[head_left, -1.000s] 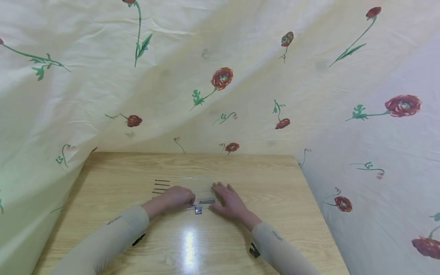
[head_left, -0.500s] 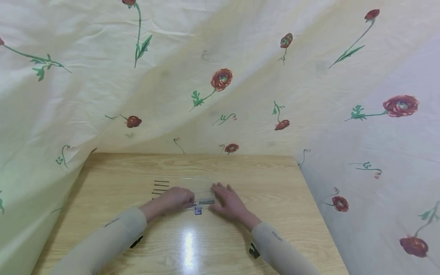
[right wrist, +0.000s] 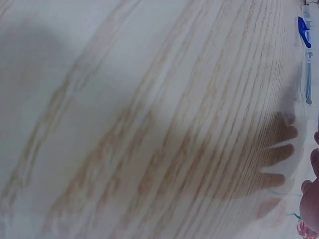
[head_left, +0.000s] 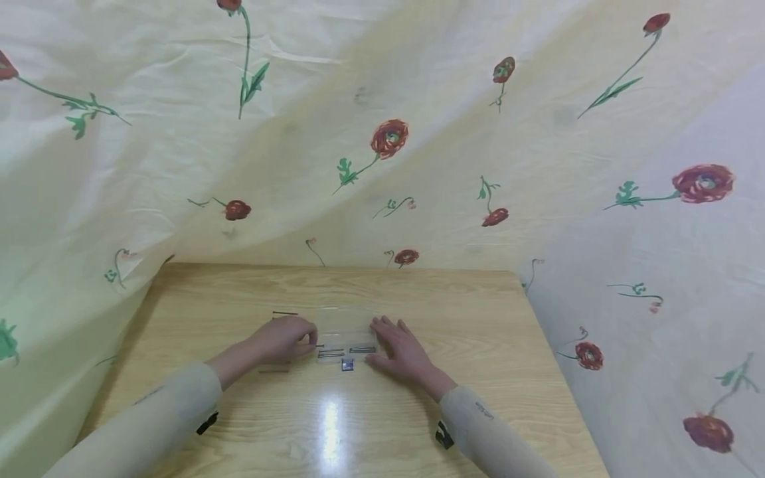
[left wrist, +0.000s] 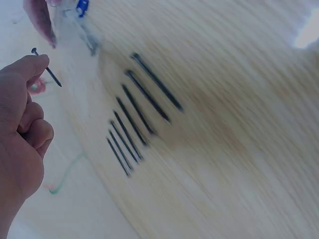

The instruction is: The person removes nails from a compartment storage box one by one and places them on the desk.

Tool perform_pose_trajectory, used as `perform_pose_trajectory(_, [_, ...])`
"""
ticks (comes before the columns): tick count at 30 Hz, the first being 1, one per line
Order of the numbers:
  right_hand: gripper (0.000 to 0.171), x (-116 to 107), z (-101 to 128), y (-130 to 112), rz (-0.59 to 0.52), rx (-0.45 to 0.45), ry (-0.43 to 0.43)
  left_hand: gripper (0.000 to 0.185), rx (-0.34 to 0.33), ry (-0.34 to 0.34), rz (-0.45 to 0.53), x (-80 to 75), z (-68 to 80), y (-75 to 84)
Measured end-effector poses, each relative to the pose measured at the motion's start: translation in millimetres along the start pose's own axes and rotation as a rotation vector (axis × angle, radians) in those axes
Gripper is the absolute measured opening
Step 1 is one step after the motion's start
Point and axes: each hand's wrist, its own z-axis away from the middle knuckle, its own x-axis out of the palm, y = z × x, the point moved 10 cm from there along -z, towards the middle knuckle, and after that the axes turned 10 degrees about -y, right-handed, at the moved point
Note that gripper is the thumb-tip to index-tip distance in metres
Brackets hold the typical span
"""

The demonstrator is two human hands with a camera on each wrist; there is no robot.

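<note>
- Under the left hand [left wrist: 22, 134] — a row of dark nails [left wrist: 137, 117] lay side by side on the wooden table [head_left: 478, 318], blurred in the left wrist view.
- Left hand's fingers were curled; thumb and forefinger pinched a single small dark nail [left wrist: 47, 72], head up, point angled down and away from the palm, clear of the row.
- In the head view the left hand [head_left: 281, 338] sat just left of a clear plastic box [head_left: 343, 325], fingertips at its near left edge; one nail [head_left: 285, 313] showed beyond the knuckles, another [head_left: 273, 370] on the wrist side.
- Right hand [head_left: 399, 348] lay flat on the tabletop, fingers straight and slightly spread, gripping nothing — its thumb side was against the right edge of the clear box.
- Between the two hands: two short bundles of nails [head_left: 346, 351] end to end, and just nearer the person a small dark blue-tinted piece [head_left: 346, 364].
- Right wrist view showed mostly wood grain, the fingers' shadow, and the blue piece [right wrist: 304, 32] ahead of the fingertips.
- Both forearms wore beige sleeves [head_left: 490, 431].
- Behind and beside the table hung a cream cloth [head_left: 418, 99] printed with red flowers.
</note>
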Motion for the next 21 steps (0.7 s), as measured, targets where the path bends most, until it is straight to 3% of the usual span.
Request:
perform_pose_trajectory(5, [0.079, -1, 1, -1, -0.006, 0.007, -0.002, 0.012, 0.010, 0.008, -0.003, 2.4, 26.1, -10.6])
perform_pose_trajectory(10, [0.079, 0, 1, 0, -0.003, 0.018, -0.018, 0.013, -0.019, -0.008, 0.031, 16.4, 48.5, -20.0])
perform_pose_trajectory(21, [0.080, 1, 1, 1, -0.013, 0.020, -0.010, 0.017, 0.006, 0.048, 0.059, 45.6, 76.3, -26.1])
